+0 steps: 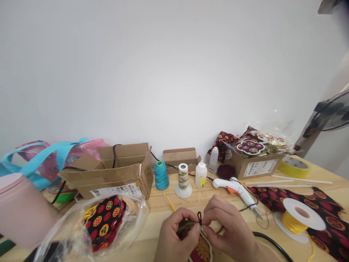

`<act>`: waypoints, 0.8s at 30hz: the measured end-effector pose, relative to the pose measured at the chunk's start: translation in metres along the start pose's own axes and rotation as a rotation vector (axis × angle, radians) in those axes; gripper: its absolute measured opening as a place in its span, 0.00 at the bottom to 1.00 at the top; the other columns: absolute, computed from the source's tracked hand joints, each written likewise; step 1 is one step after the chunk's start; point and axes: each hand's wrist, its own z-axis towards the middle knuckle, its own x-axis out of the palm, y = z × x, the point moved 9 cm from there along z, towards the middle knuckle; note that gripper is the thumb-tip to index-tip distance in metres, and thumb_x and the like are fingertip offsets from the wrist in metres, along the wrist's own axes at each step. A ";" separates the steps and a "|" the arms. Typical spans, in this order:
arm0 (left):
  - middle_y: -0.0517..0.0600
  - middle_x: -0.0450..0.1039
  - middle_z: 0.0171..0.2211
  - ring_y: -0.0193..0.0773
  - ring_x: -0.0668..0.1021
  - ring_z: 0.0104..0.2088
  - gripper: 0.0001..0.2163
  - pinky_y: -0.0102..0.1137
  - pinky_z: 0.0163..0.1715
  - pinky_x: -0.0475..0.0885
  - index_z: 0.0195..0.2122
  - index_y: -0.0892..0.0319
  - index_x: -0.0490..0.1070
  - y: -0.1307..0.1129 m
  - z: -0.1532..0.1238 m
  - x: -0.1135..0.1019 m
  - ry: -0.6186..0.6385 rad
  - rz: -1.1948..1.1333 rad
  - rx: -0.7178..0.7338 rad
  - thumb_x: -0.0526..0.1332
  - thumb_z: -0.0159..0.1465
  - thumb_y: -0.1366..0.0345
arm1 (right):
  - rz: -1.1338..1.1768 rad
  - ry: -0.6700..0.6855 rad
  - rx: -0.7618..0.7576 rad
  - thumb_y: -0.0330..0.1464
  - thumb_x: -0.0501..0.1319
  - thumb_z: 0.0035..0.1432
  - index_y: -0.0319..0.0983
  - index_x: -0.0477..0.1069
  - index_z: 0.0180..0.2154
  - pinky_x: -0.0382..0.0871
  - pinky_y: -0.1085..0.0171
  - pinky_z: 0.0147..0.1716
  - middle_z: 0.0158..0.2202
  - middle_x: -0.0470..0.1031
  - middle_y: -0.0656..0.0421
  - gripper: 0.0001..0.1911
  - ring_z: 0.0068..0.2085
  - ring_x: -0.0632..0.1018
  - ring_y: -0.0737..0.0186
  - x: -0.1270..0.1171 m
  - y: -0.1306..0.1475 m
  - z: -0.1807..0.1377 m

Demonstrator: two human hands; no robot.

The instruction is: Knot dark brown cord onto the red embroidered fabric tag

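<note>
My left hand (176, 236) and my right hand (229, 227) meet low in the middle of the head view, thumbs and forefingers pinched together. Between the fingertips is a dark red cord (199, 215), its small loop sticking up. Just below hangs or rests a dark red embroidered piece (202, 250) with gold patterning and a pale edge, partly covered by my left hand. Greenish threads show inside the curl of my left fingers. A length of dark cord trails out beside my right hand, close to a white glue gun (241, 191) with an orange trigger.
A plastic bag (136, 211) with patterned fabric lies left, before an open cardboard box (103, 178). Behind my hands stand a teal thread cone (161, 176), a variegated thread spool (183, 180) and a glue bottle (201, 174). Right are a yellow cord spool (296, 222) and patterned cloth (327, 236).
</note>
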 end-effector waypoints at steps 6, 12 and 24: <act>0.43 0.67 0.18 0.31 0.69 0.20 0.02 0.22 0.21 0.64 0.20 0.58 0.67 -0.010 -0.009 -0.007 -0.209 0.046 0.179 0.59 0.47 0.72 | -0.085 -0.083 -0.088 0.19 0.55 0.44 0.40 0.65 0.25 0.61 0.69 0.21 0.20 0.69 0.60 0.10 0.23 0.67 0.67 -0.008 0.015 0.003; 0.43 0.71 0.24 0.30 0.74 0.25 0.07 0.21 0.26 0.68 0.27 0.56 0.67 -0.045 -0.023 -0.003 -0.131 0.275 0.635 0.57 0.51 0.76 | -0.083 -0.175 -0.165 0.18 0.55 0.46 0.39 0.66 0.28 0.61 0.69 0.21 0.20 0.69 0.60 0.11 0.23 0.66 0.67 -0.012 0.023 -0.001; 0.42 0.68 0.23 0.28 0.73 0.23 0.08 0.19 0.24 0.68 0.27 0.56 0.64 -0.049 -0.025 0.000 -0.153 0.429 0.712 0.55 0.50 0.77 | -0.172 -0.126 -0.231 0.17 0.56 0.45 0.37 0.66 0.28 0.60 0.68 0.21 0.21 0.70 0.58 0.10 0.23 0.63 0.66 -0.004 0.021 -0.009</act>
